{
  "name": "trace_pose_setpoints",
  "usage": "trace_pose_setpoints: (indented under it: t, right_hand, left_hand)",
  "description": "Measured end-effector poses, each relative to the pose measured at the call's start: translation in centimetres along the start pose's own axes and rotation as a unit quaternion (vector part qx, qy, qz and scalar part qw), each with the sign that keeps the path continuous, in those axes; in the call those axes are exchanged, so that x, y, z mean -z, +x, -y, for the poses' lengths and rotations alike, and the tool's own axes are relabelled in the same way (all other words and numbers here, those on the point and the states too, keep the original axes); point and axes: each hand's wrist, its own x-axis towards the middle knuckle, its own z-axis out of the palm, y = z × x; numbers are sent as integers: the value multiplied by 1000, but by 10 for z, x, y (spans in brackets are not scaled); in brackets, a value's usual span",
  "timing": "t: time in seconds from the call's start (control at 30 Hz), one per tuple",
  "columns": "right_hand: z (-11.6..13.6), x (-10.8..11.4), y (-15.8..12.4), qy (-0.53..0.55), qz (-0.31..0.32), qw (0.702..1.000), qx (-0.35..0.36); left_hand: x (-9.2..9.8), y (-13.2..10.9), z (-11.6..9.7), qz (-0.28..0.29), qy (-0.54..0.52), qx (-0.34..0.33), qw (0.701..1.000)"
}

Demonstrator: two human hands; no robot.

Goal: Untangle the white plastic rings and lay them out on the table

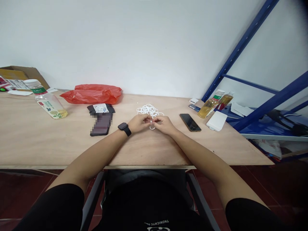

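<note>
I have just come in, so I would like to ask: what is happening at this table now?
A person sits at a wooden table, with the left hand and right hand close together, holding a white ring at the fingertips. The fingers hide part of it. Just beyond the hands lies a loose pile of similar white rings. A phone lies to the right, and a red plastic bag is farther back on the left.

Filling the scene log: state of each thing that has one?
Left hand: pinching white ring
Right hand: likewise
Ring pile: loosely heaped
Left bottle: capped, nearly empty
Nearer right bottle: capped, holds liquid
Rear right bottle: capped, holds liquid
Phone: face up, screen dark
Watch: worn, screen dark
Red bag: crumpled
White case: apparently closed
</note>
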Motion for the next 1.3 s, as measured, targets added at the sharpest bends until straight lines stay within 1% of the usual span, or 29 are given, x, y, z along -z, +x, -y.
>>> trace_pose_setpoints:
  t: [0.07, 0.13, 0.2, 0.3, 0.47, 0.6, 0.7, 0.77, 0.83, 0.87, 0.93, 1.0, 1.07, 1.17, 1.3]
  right_hand:
    - [-1, 0, 0, -6, 40, 999, -1]
    - [-3, 2, 0, -17, 60, 998, -2]
    - [-8, 5, 2, -35, 52, 998, -1]
    - [-20, 12, 5, -90, 17, 996, 8]
    - [-37, 22, 7, -182, -14, 983, 17]
    - [-39, 18, 12, -229, -32, 973, 16]
    - [-34, 7, 19, -288, -22, 956, 48]
    - [-29, -3, 24, -321, -9, 945, 65]
    - [-24, -11, 28, -340, 1, 937, 74]
    - [-23, -14, 29, -347, 2, 935, 71]
    - [-21, -18, 31, -357, 2, 932, 56]
    - [-22, -20, 30, -370, 3, 928, 37]
    - [-24, -19, 28, -380, 10, 925, 23]
    - [-27, -18, 26, -376, 20, 926, 16]
    - [-27, -21, 25, -359, 19, 933, 28]
  left_hand:
    - [0, -1, 4, 27, -43, 37, 998]
    - [1, -1, 7, 68, -61, 66, 994]
    - [4, -1, 9, 111, -56, 82, 989]
    - [10, 0, 10, 165, -48, 103, 980]
    - [23, -1, 14, 252, -73, 145, 954]
    - [28, -2, 17, 286, -76, 139, 945]
    - [26, -2, 17, 290, -78, 135, 944]
    - [23, -1, 16, 276, -73, 134, 949]
    - [17, -1, 18, 225, -61, 122, 965]
    - [14, 0, 19, 179, -50, 110, 976]
    - [7, 1, 23, 64, -11, 83, 994]
    - [3, 1, 28, -2, 45, 57, 997]
    - [1, 1, 32, -29, 95, 26, 995]
    - [0, 1, 36, -39, 141, -6, 989]
    - [-1, 0, 36, -28, 202, -1, 979]
